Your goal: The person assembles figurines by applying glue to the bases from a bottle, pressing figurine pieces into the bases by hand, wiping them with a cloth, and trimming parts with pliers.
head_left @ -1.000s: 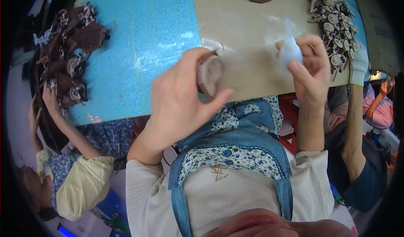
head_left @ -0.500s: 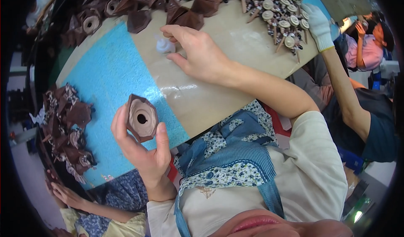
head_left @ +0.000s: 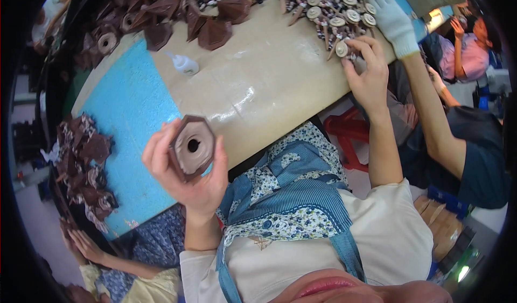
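My left hand [head_left: 188, 168] is wrapped round a dark brown faceted hollow piece [head_left: 195, 133], with its pale brown inside and round hole facing up. At the near edge of a pile of small figurines [head_left: 328, 12], my right hand [head_left: 369, 69] has its thumb and fingers closed on one figurine with a cream round top [head_left: 342, 49]. Part of that figurine is hidden by the fingers. A small white squeeze bottle [head_left: 186, 65] lies tilted on the tan part of the table, apart from both hands.
Brown faceted pieces [head_left: 215, 33] are heaped along the far side. More brown pieces with figures [head_left: 89, 163] lie at the left on the blue surface [head_left: 126, 93]. A co-worker's gloved hand [head_left: 396, 26] rests by the figurines. A red stool [head_left: 347, 136] stands beside the table.
My right hand has gone from beside the white bottle to the figurine pile at the right and closed on a figurine. The bottle now lies tilted. My left hand still holds the brown piece.
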Demonstrator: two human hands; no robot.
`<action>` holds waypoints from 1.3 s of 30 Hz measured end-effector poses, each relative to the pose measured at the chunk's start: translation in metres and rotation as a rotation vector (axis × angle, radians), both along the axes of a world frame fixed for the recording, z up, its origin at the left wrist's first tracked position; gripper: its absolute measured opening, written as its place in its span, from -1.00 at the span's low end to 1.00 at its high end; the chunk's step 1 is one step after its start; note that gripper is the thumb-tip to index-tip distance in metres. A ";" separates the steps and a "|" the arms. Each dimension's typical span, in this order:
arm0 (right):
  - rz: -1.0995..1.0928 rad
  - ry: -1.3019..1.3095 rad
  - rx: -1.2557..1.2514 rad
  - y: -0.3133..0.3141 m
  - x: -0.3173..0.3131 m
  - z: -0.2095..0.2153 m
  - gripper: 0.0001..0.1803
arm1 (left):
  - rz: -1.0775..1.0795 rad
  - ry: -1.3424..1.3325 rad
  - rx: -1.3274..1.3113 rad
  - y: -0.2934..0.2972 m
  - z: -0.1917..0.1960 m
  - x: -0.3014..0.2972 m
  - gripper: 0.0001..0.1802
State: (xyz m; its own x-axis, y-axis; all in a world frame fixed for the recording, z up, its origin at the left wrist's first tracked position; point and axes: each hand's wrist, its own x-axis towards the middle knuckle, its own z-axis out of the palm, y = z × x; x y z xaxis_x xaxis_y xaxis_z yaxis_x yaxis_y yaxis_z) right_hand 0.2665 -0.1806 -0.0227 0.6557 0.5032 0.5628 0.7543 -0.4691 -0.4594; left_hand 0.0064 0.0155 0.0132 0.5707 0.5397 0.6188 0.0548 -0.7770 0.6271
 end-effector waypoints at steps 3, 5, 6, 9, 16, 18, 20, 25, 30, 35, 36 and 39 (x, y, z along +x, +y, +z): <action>0.086 0.069 0.055 0.017 -0.034 -0.006 -0.61 | 0.023 -0.043 0.042 -0.003 -0.003 0.012 -0.21; 0.205 0.116 0.016 0.029 -0.059 0.000 -0.62 | 0.055 -0.052 0.069 -0.001 -0.007 0.019 -0.20; 0.284 0.147 -0.014 0.034 -0.068 0.002 -0.62 | 0.014 -0.138 0.046 0.000 -0.012 0.022 -0.20; 0.374 0.191 0.036 0.044 -0.082 0.006 -0.62 | 0.009 -0.284 0.070 0.003 -0.018 0.024 -0.19; 0.169 0.171 -0.183 0.043 -0.082 -0.003 -0.56 | 0.097 -0.417 0.170 0.021 -0.020 0.016 -0.12; 0.190 0.171 -0.172 0.043 -0.087 -0.003 -0.55 | 0.108 -0.421 0.149 0.024 -0.022 0.014 -0.11; 0.210 0.401 -0.063 0.044 -0.095 -0.003 -0.57 | 0.102 -0.345 0.094 0.025 -0.026 0.012 0.05; 0.258 0.705 0.081 0.054 -0.109 0.003 -0.63 | 0.150 -0.359 0.096 0.033 -0.026 0.009 0.04; 0.285 0.540 -0.114 0.053 -0.107 0.004 -0.70 | 0.171 -0.415 0.085 0.036 -0.028 0.007 0.04; 0.326 0.472 -0.196 0.050 -0.109 0.010 -0.69 | 0.191 -0.427 0.123 0.032 -0.019 0.004 0.06; 0.322 0.473 -0.192 0.050 -0.111 0.013 -0.69 | 0.185 -0.426 0.124 0.031 -0.019 0.004 0.06; 0.411 1.044 0.200 0.050 -0.111 0.018 -0.67 | 0.064 -0.409 0.111 0.027 -0.021 0.004 0.12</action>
State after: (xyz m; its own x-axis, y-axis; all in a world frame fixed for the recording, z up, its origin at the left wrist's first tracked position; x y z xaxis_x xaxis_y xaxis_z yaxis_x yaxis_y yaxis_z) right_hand 0.1552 -0.1301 -0.0043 0.6572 0.7507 -0.0667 0.0395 -0.1226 -0.9917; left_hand 0.0108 0.0428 -0.0078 0.2337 0.4835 0.8436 -0.1313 -0.8440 0.5201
